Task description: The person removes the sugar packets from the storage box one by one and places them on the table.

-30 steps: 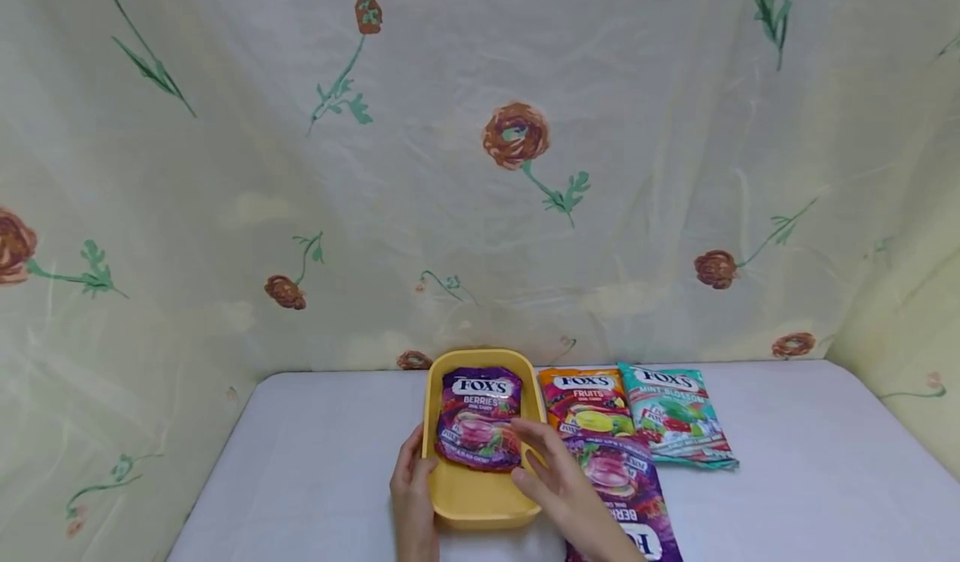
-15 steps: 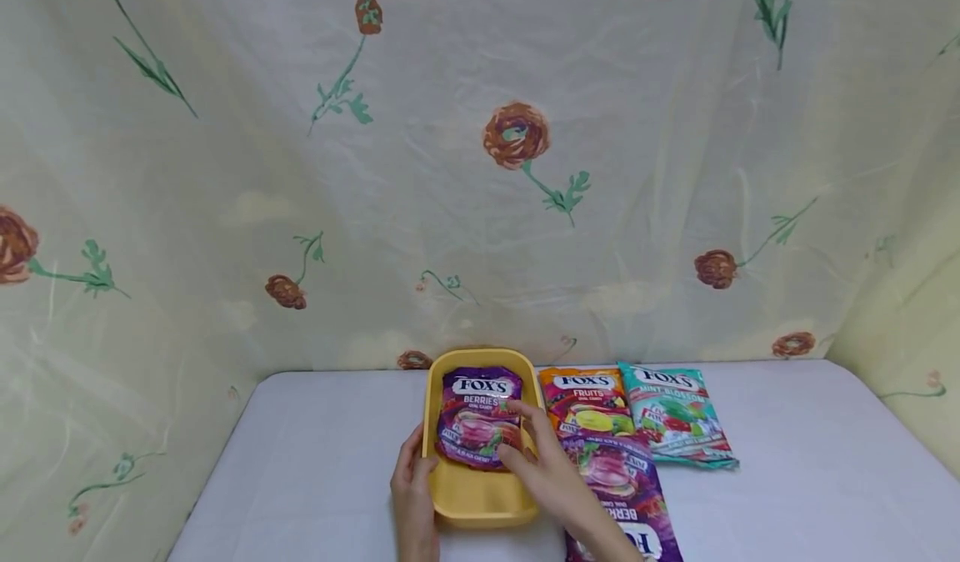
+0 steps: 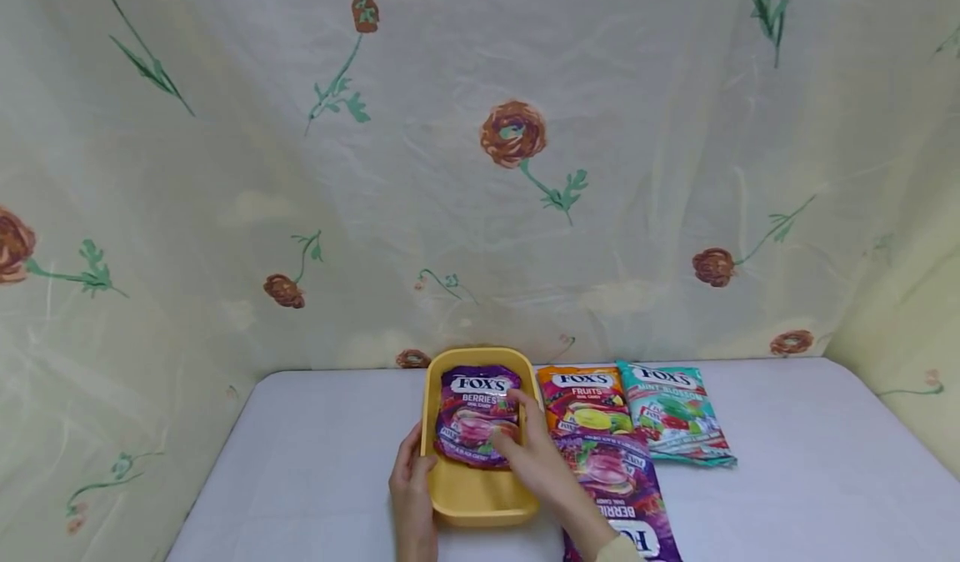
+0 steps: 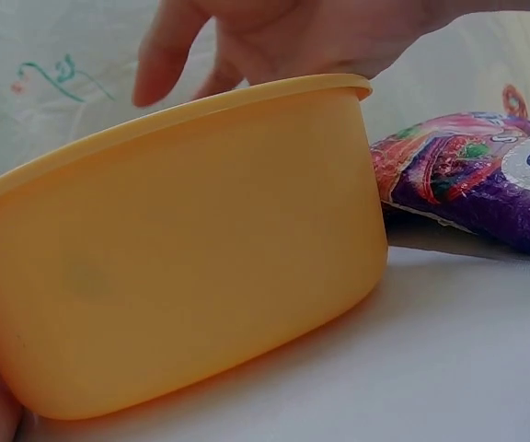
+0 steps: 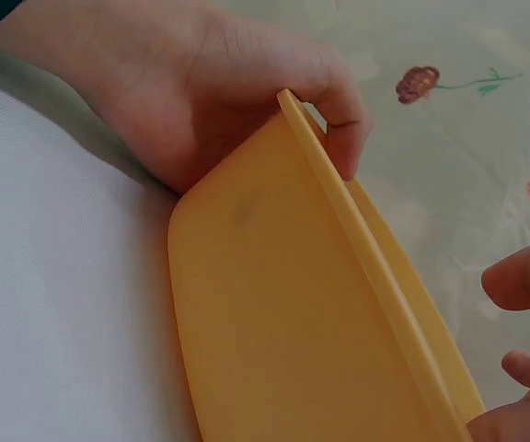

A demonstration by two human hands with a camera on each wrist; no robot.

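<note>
A yellow plastic tub holds a purple bag of Fox's Berries candy, printed side up, in its far part. On the tub's left side my left hand grips the wall; the right wrist view shows its thumb hooked over the rim. My right hand reaches across the tub's right rim, thumb and forefinger spread over the right part of the candy bag. In the left wrist view the right hand shows above the rim, fingers pointing down; their tips are partly hidden behind the tub wall.
Right of the tub lie an orange bag of Fox's Fruits candy and a teal Mint Blossom bag. Nearer, a second purple Berries bag lies upside down, overlapping the orange one. A flowered curtain hangs behind the white table.
My right hand has moved slightly forward and left over the candy bag. My left hand, the tub and the bags have stayed in place.
</note>
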